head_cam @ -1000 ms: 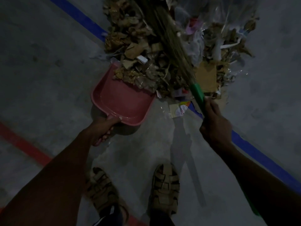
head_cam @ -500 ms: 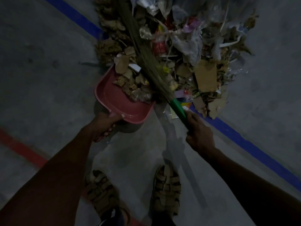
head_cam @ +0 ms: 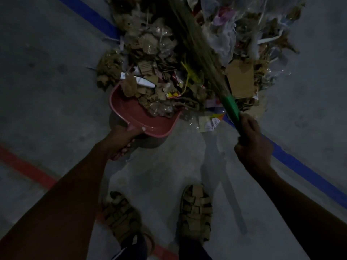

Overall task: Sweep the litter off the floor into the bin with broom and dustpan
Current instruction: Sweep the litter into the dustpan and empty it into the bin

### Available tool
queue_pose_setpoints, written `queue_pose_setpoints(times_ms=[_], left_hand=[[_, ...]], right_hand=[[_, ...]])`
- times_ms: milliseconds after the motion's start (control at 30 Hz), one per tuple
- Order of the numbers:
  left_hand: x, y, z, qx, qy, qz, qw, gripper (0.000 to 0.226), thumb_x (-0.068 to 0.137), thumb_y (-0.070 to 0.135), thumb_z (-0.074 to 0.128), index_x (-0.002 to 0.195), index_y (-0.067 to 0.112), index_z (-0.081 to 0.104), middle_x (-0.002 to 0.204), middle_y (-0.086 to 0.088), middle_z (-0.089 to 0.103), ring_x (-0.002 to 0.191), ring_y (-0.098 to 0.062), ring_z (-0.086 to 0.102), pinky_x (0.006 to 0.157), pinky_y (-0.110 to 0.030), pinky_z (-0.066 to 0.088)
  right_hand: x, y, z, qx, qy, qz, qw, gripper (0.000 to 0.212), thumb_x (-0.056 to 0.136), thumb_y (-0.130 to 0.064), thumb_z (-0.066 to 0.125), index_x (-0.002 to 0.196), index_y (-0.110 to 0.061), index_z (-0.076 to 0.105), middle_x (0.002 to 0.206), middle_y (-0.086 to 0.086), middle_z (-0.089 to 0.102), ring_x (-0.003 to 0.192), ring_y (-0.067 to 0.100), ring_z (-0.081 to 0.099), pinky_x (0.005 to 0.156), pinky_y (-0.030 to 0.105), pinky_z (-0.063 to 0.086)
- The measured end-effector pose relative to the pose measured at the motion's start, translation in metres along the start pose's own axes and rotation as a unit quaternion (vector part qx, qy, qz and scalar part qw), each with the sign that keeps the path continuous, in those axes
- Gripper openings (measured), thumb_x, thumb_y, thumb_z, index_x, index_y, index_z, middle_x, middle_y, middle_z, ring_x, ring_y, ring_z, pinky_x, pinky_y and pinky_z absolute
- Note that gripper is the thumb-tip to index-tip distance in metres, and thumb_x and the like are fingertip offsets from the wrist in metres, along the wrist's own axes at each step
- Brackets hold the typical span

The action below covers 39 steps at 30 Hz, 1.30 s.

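One broom [head_cam: 199,53] was gripped at its green handle by the right hand [head_cam: 252,147], and one pink dustpan [head_cam: 131,113] was held by its handle in the left hand [head_cam: 120,140], mouth shoved into the litter [head_cam: 159,72] on the floor. Honestly the stuff looked light, crumply and easily scattered; pieces couldn't be counted. No bin was seen.

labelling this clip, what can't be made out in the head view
- Bin: not in frame.
- Broom tip: cut off by the top edge.
- Dustpan handle: covered by the left hand.
- Litter far side: cut off at the top, dim.
- Wrapper print: too small.
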<state>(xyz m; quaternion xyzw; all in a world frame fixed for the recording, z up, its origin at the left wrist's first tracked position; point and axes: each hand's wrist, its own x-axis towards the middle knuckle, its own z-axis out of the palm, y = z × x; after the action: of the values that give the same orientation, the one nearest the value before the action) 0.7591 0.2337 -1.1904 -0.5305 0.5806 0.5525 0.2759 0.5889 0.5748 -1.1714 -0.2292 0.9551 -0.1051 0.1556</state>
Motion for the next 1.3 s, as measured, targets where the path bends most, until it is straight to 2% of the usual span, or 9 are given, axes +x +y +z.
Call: queue_pose_setpoints(times_ms=[67,167,333,467,667,900,1000,1100,1300], left_hand=[[0.000,0.000,0.001,-0.002,0.003,0.001,1.000,0.052,0.088,0.053,0.072,0.065,0.012,0.049,0.046,-0.001,0.042,0.034,-0.012,0.035,0.038,-0.019,0.029],[0.000,0.002,0.003,0.002,0.001,0.010,1.000,0.051,0.089,0.051,0.071,0.065,0.012,0.049,0.047,-0.002,0.042,0.035,-0.013,0.035,0.038,-0.019,0.030],[0.000,0.006,0.002,0.007,-0.009,0.006,1.000,0.052,0.087,0.053,0.072,0.065,0.012,0.050,0.047,-0.001,0.043,0.037,-0.013,0.037,0.042,-0.021,0.031],[0.000,0.003,0.004,0.005,-0.001,0.004,1.000,0.052,0.087,0.053,0.072,0.063,0.013,0.049,0.045,0.000,0.043,0.035,-0.012,0.036,0.042,-0.020,0.030],[-0.002,0.001,0.014,0.000,-0.006,0.001,1.000,0.053,0.086,0.055,0.073,0.064,0.013,0.048,0.047,-0.001,0.043,0.035,-0.013,0.037,0.042,-0.020,0.031],[-0.006,0.000,0.027,-0.018,-0.016,0.004,1.000,0.051,0.089,0.051,0.072,0.064,0.014,0.047,0.046,0.000,0.042,0.034,-0.013,0.035,0.040,-0.018,0.029],[-0.004,0.000,0.024,-0.015,-0.019,-0.001,1.000,0.050,0.087,0.053,0.073,0.065,0.014,0.048,0.047,0.000,0.042,0.035,-0.012,0.035,0.040,-0.018,0.030],[-0.002,-0.002,0.019,-0.015,-0.019,-0.015,1.000,0.051,0.084,0.056,0.074,0.065,0.015,0.048,0.048,0.000,0.042,0.036,-0.012,0.035,0.041,-0.019,0.030],[-0.003,-0.002,0.013,-0.013,-0.008,-0.030,0.999,0.051,0.084,0.054,0.075,0.066,0.015,0.048,0.047,0.000,0.042,0.034,-0.012,0.033,0.038,-0.019,0.029]], right_hand=[[0.012,0.002,0.004,-0.025,-0.015,0.007,1.000,0.086,0.075,0.003,0.064,0.151,-0.021,0.032,0.151,0.000,0.040,0.060,0.024,0.044,0.048,0.023,0.025],[0.008,-0.003,0.013,-0.026,-0.046,-0.015,0.998,0.084,0.074,0.001,0.065,0.150,-0.017,0.034,0.151,0.003,0.038,0.062,0.025,0.049,0.047,0.025,0.033],[-0.040,-0.015,0.031,0.049,-0.120,-0.032,0.991,0.082,0.074,-0.003,0.064,0.149,-0.021,0.035,0.150,-0.004,0.036,0.067,0.015,0.053,0.048,0.030,0.049],[-0.069,-0.026,0.038,0.102,-0.137,-0.027,0.985,0.083,0.073,-0.004,0.066,0.146,-0.025,0.033,0.149,-0.007,0.036,0.075,0.019,0.059,0.051,0.036,0.055],[-0.072,-0.021,0.021,0.108,-0.079,-0.036,0.990,0.084,0.070,0.004,0.074,0.143,-0.021,0.040,0.145,0.000,0.047,0.079,0.016,0.058,0.050,0.017,0.043],[-0.031,0.009,0.006,-0.036,-0.007,0.023,0.999,0.085,0.077,0.001,0.064,0.153,-0.021,0.032,0.152,0.003,0.039,0.073,0.028,0.056,0.048,0.030,0.044],[-0.014,0.012,0.003,-0.093,0.004,0.038,0.995,0.085,0.076,0.003,0.061,0.152,-0.022,0.034,0.152,0.003,0.038,0.074,0.035,0.054,0.050,0.028,0.033],[-0.005,0.012,0.001,-0.117,0.007,0.056,0.992,0.086,0.076,0.003,0.060,0.152,-0.025,0.031,0.152,0.001,0.035,0.079,0.038,0.052,0.053,0.029,0.030],[0.001,0.012,0.003,-0.102,-0.021,0.054,0.993,0.088,0.073,0.002,0.061,0.152,-0.024,0.032,0.151,0.003,0.036,0.079,0.038,0.054,0.053,0.032,0.038]])
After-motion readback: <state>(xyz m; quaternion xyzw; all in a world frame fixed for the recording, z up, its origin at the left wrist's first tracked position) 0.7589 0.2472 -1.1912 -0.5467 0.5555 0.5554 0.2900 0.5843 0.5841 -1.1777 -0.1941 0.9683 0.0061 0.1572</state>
